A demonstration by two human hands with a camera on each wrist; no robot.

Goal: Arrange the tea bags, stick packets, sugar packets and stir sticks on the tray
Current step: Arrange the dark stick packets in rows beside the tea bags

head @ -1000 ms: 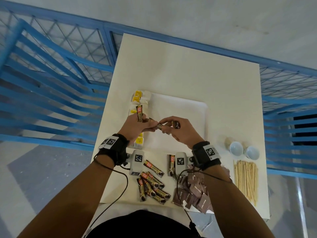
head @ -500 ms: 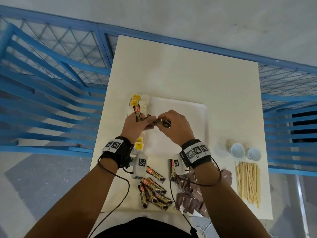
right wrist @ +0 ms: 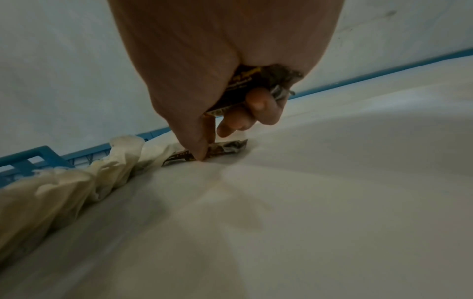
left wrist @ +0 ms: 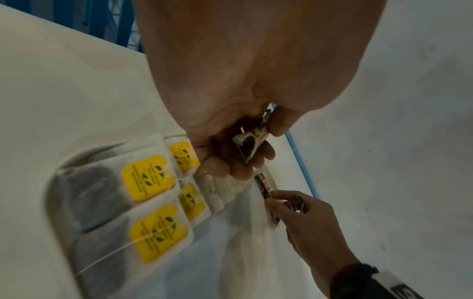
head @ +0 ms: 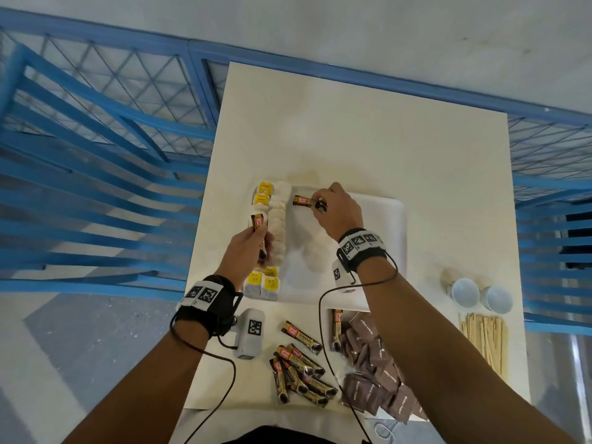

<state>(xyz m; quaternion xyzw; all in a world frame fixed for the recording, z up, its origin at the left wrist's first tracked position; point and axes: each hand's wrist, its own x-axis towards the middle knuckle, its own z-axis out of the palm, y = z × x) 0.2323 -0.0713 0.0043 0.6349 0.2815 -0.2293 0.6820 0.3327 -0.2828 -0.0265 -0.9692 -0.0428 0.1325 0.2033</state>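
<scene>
The left hand (head: 248,248) grips a stick packet (head: 259,223) over the row of tea bags (head: 278,219) along the tray's (head: 397,238) edge. Right of it, the right hand (head: 339,208) pinches another packet (head: 304,200) against the tray's far corner, a spare one curled in its fingers (right wrist: 261,109).

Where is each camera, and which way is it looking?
Head: on the head, looking down at the tray, both forearms and hands.
Left wrist: along the left hand at its stick packet and tea bags.
Right wrist: along the right hand, setting another packet down.
All three show the tray.
</scene>
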